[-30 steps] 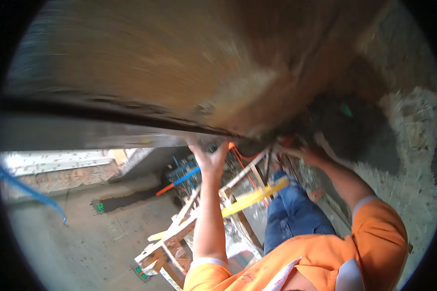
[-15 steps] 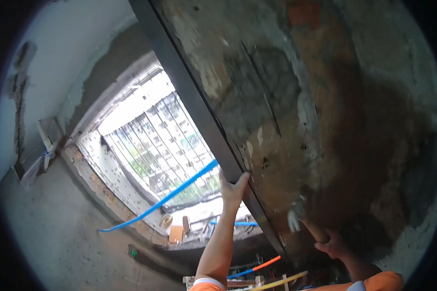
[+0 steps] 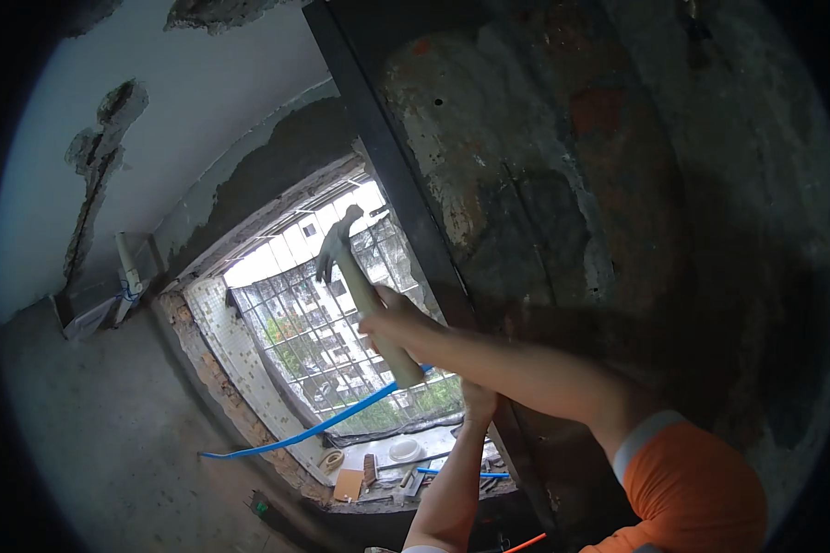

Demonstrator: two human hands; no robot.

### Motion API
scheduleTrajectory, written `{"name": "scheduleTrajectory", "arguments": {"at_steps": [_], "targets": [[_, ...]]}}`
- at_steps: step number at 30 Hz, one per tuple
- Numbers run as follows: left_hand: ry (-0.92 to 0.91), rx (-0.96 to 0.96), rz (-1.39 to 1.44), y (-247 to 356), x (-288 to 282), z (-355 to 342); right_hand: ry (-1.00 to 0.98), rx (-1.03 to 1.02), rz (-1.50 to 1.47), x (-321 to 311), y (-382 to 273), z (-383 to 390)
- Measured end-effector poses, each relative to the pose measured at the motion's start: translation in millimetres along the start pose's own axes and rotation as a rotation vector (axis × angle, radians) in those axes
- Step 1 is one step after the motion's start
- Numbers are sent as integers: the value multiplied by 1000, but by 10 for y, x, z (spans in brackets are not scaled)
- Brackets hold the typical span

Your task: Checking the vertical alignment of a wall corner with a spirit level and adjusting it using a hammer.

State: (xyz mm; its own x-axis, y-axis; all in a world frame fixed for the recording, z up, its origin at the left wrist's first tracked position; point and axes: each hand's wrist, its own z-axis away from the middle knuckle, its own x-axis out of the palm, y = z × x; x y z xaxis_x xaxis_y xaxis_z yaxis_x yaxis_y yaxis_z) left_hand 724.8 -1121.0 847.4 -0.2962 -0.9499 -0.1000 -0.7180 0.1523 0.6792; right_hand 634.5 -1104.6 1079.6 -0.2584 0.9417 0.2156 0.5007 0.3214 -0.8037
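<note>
My right hand is raised across the view, closed round the wooden handle of a claw hammer, whose metal head is in front of the bright window. My left hand is below it at the long dark metal beam; its fingers are mostly hidden behind my right forearm. The beam runs diagonally along a rough, patched concrete surface.
A barred window has a sill holding a tape roll, boards and small items. A blue pipe crosses in front of it. A white pipe stub juts from the left wall, below chipped plaster.
The view has tilted from the floor and scaffold up to the beam and window. The hammer in my right hand has moved from low right up and leftward, in front of the window.
</note>
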Motion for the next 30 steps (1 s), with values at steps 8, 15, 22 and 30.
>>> {"name": "scheduleTrajectory", "arguments": {"at_steps": [8, 15, 22, 30], "targets": [[88, 78, -67, -360, -83, -46, 466, -88, 298, 92, 354, -1331], [121, -23, 127, -231, -80, -26, 606, -58, 555, 12, 137, -1311], [178, 101, -88, 276, 11, -1, 683, -362, 574, -195, 166, -1419], [163, 52, -12, 391, 11, 12, 823, -488, 689, -220, 237, -1600]]}}
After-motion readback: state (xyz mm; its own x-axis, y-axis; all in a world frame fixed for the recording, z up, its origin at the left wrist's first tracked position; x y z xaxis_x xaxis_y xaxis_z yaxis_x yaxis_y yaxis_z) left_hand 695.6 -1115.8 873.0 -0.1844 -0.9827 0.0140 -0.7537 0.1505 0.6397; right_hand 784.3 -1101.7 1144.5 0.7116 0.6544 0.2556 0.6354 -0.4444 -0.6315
